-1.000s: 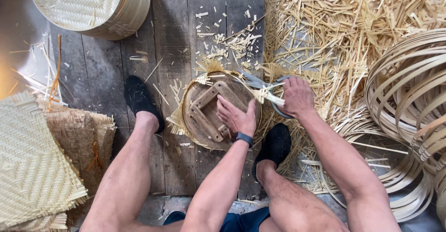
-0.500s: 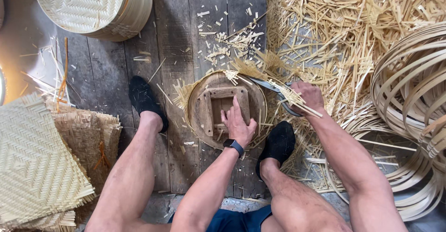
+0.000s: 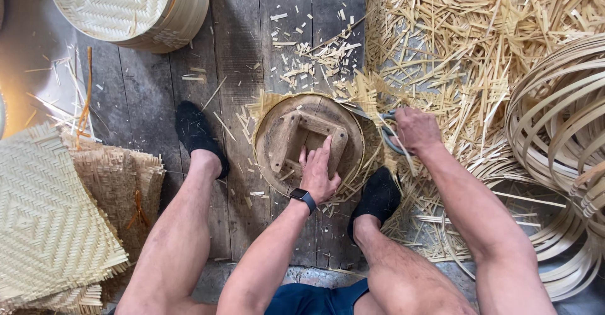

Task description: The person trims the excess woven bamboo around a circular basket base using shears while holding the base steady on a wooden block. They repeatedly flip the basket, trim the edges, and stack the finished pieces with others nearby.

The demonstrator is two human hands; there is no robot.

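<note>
A round wooden form [image 3: 287,138] with a square wooden frame on its top lies on the plank floor between my feet, and woven bamboo strips stick out from under its rim. My left hand [image 3: 319,173] presses flat on the frame, a dark watch on the wrist. My right hand [image 3: 413,129] grips the handles of scissors [image 3: 386,126] at the form's right edge, with the blades partly hidden among the protruding strips.
A finished round woven basket [image 3: 132,6] stands at the top left. Flat woven bamboo mats [image 3: 50,220] are stacked at the left. Cut bamboo scraps [image 3: 466,31] cover the floor at the top right. Coiled bamboo hoops [image 3: 561,132] pile at the right.
The wooden form has turned under my left hand, and the hand shifted from its upper part to the lower right of the frame. My right hand stayed at the form's right edge.
</note>
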